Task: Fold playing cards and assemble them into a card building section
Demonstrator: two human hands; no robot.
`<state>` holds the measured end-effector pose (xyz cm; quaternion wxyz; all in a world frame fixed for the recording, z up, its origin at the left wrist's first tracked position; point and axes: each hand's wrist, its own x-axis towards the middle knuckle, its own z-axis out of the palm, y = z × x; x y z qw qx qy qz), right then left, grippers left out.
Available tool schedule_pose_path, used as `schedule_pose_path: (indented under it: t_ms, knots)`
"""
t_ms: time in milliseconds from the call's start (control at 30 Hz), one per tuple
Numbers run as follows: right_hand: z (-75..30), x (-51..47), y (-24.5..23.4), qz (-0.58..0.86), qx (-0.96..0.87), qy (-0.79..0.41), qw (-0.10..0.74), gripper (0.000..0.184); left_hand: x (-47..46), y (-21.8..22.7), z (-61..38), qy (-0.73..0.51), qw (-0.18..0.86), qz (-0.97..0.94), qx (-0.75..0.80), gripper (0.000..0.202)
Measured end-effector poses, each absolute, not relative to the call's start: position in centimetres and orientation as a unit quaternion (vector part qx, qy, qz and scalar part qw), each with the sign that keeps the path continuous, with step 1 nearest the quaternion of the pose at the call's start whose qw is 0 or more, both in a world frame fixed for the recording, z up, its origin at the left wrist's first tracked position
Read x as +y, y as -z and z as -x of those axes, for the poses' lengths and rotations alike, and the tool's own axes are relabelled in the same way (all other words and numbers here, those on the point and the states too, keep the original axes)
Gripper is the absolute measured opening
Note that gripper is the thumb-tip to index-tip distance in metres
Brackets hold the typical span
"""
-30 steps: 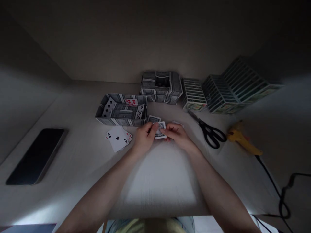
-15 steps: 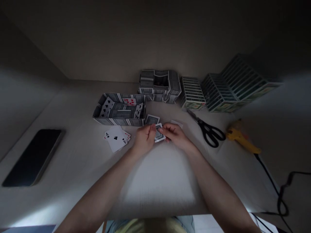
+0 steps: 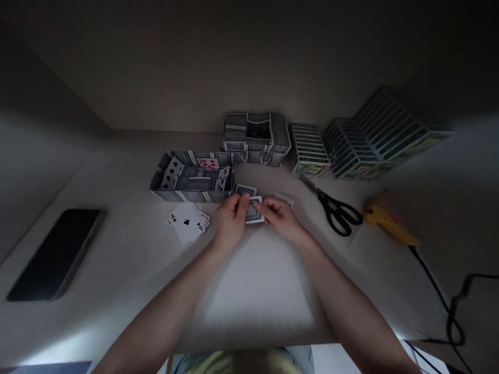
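My left hand and my right hand meet at the middle of the pale table, fingers pinched on a small playing card held face down between them. Another face-down card lies just behind it. A small pile of face-up cards with an ace of clubs on top lies left of my left hand. An open box made of playing cards stands just beyond the hands.
A second card-built box and rows of card packs stand by the back wall. Black scissors and a yellow glue gun with a black cord lie to the right. A dark phone lies far left.
Both hands stay pinched on the card and have shifted it slightly; the view has drifted a little. Nothing else has moved.
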<state>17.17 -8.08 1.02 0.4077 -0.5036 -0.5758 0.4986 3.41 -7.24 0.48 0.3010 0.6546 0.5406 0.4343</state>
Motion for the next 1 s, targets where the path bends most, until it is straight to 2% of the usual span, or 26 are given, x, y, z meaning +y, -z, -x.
schedule_pose_path:
  t_ms: [333,633,800,1000]
  knots:
    - [-17.7,-8.2,-0.9,0.465,-0.574,-0.559,0.377,0.034,-7.1,-0.2,-3.6,-0.451,0.333,-0.650,0.513,0.035]
    - [-17.1,-8.3,-1.5,0.494,-0.523,-0.554,0.419,0.031,-7.2,-0.5,-3.4,-0.470,0.327,-0.631,0.523,0.038]
    - [-17.6,-8.2,-1.4,0.499,-0.480,-0.576,0.435,0.031,-7.4,-0.8,-3.3,-0.449,0.415,-0.596,0.521,0.036]
    - [-18.3,-8.3,-1.2,0.429,-0.453,-0.639,0.451,0.029,-7.5,-1.5,-3.7,-0.463,0.493,-0.550,0.490,0.035]
